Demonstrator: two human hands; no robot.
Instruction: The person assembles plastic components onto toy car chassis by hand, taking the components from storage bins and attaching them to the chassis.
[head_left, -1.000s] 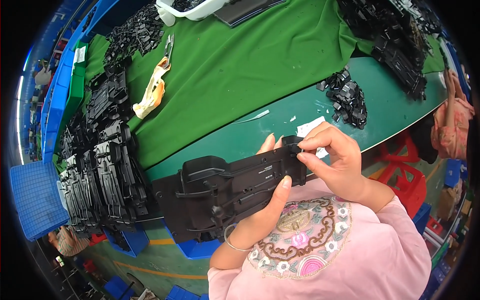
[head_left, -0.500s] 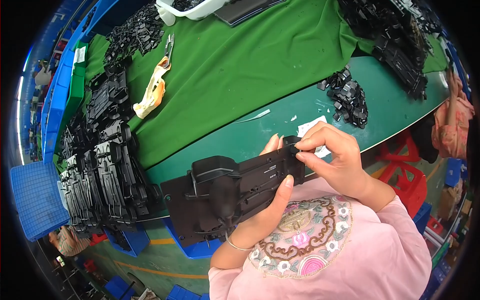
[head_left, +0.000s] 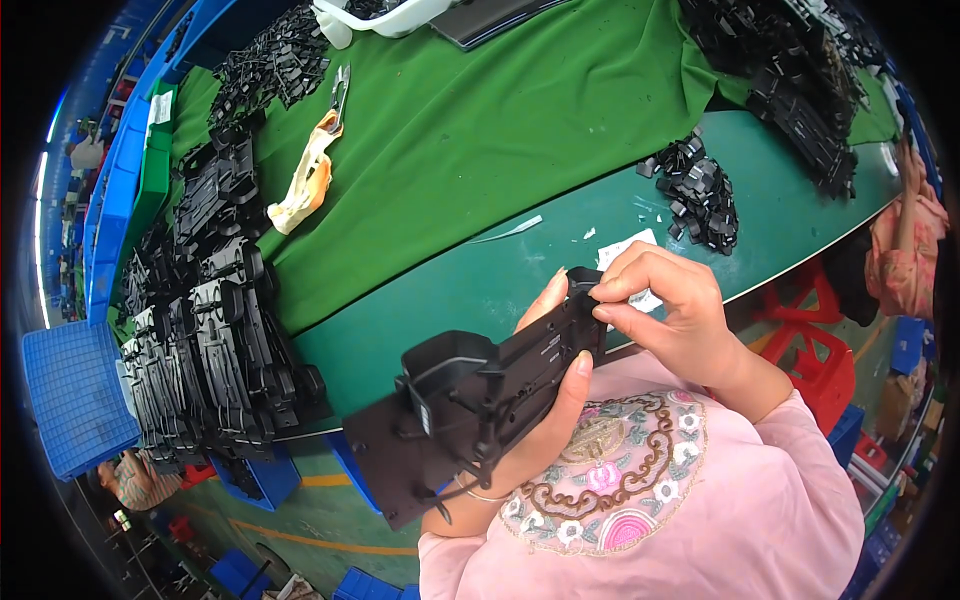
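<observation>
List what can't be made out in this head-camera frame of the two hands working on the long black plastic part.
- Head view: whatever the right hand pinches at the end of the long black plastic part is hidden by its fingertips.
- The left hand palm is covered by the part.
- The part's near end is motion-blurred.
- The small black pieces on the belt are too small to identify.
</observation>
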